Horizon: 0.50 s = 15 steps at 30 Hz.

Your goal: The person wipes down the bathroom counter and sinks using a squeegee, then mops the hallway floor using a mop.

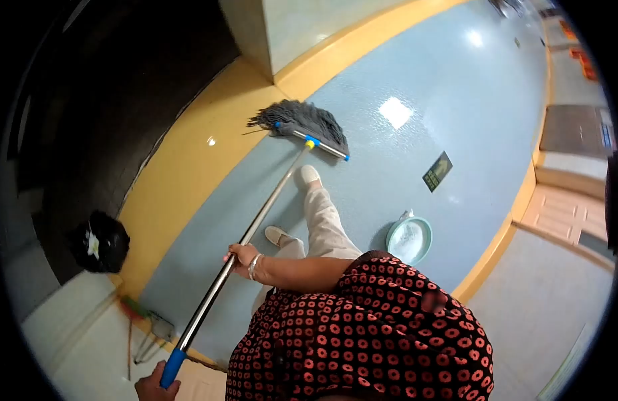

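My right hand (pixel 242 258), with a bracelet at the wrist, wraps around the middle of a mop's (pixel 261 217) metal pole. Lower in the view, my left hand (pixel 159 383) grips the blue sleeve at the pole's top end. The grey string mop head (pixel 307 122) lies spread on the floor, fanned against the yellow border, its blue and yellow joint facing me. Just short of the mop head is one of my light shoes (pixel 310 175), and the other stands nearer the pole.
A pale green basin (pixel 429 242) holding whitish, foamy liquid stands on the shiny blue-grey floor (pixel 382 174). A floor sign with an arrow (pixel 438 172) lies beyond it. A wall corner (pixel 272 70) juts out near the mop head. Left are a black bag (pixel 100 242) and a dustpan (pixel 162 327).
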### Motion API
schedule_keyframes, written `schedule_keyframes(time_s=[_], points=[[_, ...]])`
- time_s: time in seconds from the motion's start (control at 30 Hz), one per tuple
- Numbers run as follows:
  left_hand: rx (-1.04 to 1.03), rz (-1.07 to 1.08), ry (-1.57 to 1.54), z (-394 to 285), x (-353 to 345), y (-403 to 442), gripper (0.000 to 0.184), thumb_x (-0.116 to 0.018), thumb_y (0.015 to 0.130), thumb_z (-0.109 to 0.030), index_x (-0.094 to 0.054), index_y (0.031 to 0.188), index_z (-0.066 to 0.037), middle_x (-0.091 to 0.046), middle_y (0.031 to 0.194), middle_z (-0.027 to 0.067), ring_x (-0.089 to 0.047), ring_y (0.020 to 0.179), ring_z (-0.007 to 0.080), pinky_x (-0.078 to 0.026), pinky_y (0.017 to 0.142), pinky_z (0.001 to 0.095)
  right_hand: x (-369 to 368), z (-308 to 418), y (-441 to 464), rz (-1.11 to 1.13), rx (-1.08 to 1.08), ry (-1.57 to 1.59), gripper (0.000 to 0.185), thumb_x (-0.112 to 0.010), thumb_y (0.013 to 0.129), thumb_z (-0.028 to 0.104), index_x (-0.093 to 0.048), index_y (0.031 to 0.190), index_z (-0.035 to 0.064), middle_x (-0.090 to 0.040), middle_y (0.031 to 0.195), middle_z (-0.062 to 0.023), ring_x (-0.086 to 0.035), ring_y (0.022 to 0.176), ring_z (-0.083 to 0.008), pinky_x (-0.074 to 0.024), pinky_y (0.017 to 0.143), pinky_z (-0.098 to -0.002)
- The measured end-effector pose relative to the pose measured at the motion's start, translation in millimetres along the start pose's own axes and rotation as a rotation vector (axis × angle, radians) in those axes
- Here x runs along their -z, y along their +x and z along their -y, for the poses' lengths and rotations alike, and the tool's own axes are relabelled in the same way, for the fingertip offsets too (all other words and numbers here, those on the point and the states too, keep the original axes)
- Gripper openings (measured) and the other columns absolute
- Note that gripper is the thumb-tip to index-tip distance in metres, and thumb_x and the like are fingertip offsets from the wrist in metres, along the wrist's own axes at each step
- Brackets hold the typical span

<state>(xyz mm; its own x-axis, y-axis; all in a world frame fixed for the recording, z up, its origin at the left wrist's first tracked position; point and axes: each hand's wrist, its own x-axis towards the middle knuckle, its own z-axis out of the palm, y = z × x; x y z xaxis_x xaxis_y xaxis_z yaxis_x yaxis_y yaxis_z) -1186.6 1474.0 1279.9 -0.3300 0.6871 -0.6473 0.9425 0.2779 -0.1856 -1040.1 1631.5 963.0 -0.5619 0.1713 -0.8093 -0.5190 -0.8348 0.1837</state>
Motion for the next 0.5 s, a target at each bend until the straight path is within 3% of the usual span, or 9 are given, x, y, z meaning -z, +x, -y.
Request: schedule_keyframes(time_s=[0.13, 0.2, 0.37, 0.5], points=[[-0.01, 0.068, 0.017, -28, 72, 67, 0.051, -0.065, 0.05, -0.017, -0.049, 0.098, -0.011, -0.055, 0.062, 0.0123, -0.052, 0.054, 0.0291, -0.04, 0.05, 0.0361, -17, 63, 11, 0.005, 0.051, 0.067, 0.006, -0.04, 0.073, 0.008, -0.04, 0.071, 0.0021, -0.046, 0.061, -0.0101, -0.046, 0.053, -0.0198, -0.0423, 0.051, -0.033], [-0.186, -0.014, 0.073, -11, 86, 132, 0.044, -0.063, 0.056, -0.019, -0.049, 0.097, -0.011, -0.055, 0.064, 0.01, -0.054, 0.058, 0.0263, -0.041, 0.053, 0.0342, -36, 89, 51, -0.017, 0.092, 0.121, 0.005, -0.039, 0.073, 0.007, -0.038, 0.072, 0.0017, -0.046, 0.061, -0.0113, -0.047, 0.054, -0.0208, -0.0431, 0.052, -0.0344], [-0.412, -0.186, 0.061, 16, 92, 232, 0.04, -0.063, 0.056, -0.022, -0.05, 0.093, -0.012, -0.053, 0.06, 0.0076, -0.053, 0.057, 0.0252, -0.041, 0.052, 0.0356, -69, 133, 108, -0.046, 0.314, 0.17, 0.011, -0.039, 0.07, 0.009, -0.042, 0.065, 0.0004, -0.045, 0.057, -0.0123, -0.045, 0.055, -0.0249, -0.0416, 0.055, -0.0352], [-0.442, -0.154, -0.074, 25, 120, 409, 0.038, -0.06, 0.061, -0.022, -0.047, 0.097, -0.014, -0.053, 0.062, 0.0098, -0.053, 0.059, 0.0274, -0.041, 0.053, 0.0363, -106, 218, 248, -0.095, 0.452, 0.209, 0.006, -0.041, 0.067, 0.006, -0.041, 0.064, 0.001, -0.043, 0.057, -0.011, -0.043, 0.053, -0.0233, -0.0406, 0.053, -0.0367]])
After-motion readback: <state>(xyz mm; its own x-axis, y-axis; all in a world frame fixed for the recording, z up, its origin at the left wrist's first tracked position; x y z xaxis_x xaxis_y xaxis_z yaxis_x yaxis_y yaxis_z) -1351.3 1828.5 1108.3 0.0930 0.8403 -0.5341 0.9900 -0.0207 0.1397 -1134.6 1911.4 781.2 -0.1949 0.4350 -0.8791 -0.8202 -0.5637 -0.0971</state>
